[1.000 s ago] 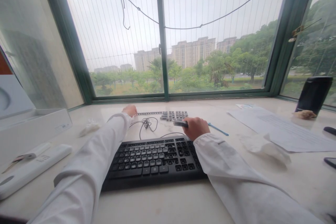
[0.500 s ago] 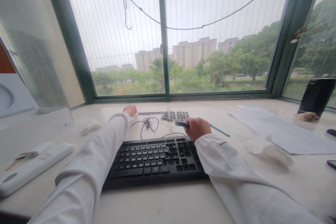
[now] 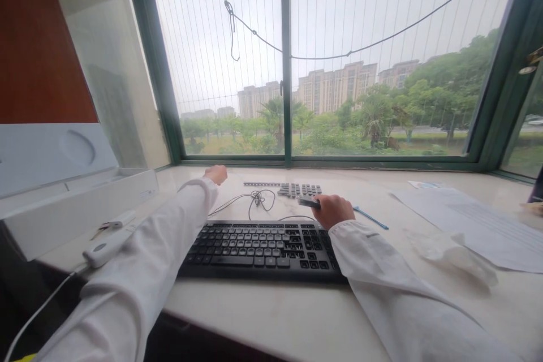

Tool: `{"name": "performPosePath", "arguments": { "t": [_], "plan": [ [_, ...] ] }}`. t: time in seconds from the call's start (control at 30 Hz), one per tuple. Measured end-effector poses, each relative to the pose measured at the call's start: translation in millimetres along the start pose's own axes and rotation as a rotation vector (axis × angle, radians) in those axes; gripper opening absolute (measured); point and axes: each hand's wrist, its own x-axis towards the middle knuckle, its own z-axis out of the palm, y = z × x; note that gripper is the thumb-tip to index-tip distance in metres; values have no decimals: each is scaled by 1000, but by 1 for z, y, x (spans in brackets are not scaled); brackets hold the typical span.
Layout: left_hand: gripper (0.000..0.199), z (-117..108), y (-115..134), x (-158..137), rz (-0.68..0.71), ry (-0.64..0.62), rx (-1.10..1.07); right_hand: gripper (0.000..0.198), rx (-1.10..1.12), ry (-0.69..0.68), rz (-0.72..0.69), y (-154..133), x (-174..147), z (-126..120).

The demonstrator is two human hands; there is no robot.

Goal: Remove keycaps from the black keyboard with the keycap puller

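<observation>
Keyboard point(image 3: 241, 244) is sitting lower centre of the frame, some bare sockets showing on its right side. Loose keycaps point(image 3: 299, 189) are lying mid-frame on the tabletop point(image 3: 263, 305). Right hand point(image 3: 335, 212) is gripping a small dark thing point(image 3: 309, 202) just right of centre, fingers wrapped around it. Left hand point(image 3: 216, 174) is hanging out left of the keycaps, fingers looking curled, can't tell if they're holding anything.

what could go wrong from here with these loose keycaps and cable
The right grip holds a dark object near the loose keycaps, so it might nudge their rows. The looped cable runs close to the left sleeve and could snag it. On the keyboard, bare key slots might collect dirt.
</observation>
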Motion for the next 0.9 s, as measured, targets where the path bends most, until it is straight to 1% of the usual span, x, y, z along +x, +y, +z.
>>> {"name": "performPosePath", "arguments": {
  "t": [0.13,0.23,0.4,0.57,0.63,0.73,0.8,0.9],
  "plan": [
    [23,-14,-5,-37,11,27,-34,31,20,4,-6,0,-2,-2],
    [23,-16,-8,-69,31,50,-60,29,43,9,-16,0,-5,-5],
    [26,1,-21,-125,57,79,-179,28,61,-18,-22,0,-9,-10],
    [27,18,-49,-172,103,261,-235,30,74,4,10,3,-13,-11],
    [28,23,-62,-186,179,286,-273,31,73,14,17,3,-14,-12],
    [30,32,-75,-200,331,262,-356,31,64,32,9,1,-17,-13],
    [30,38,-77,-204,400,238,-406,30,55,48,4,-1,-17,-13],
    [27,41,-71,-203,499,191,-436,30,43,63,9,-4,-17,-10]
  ]
}}
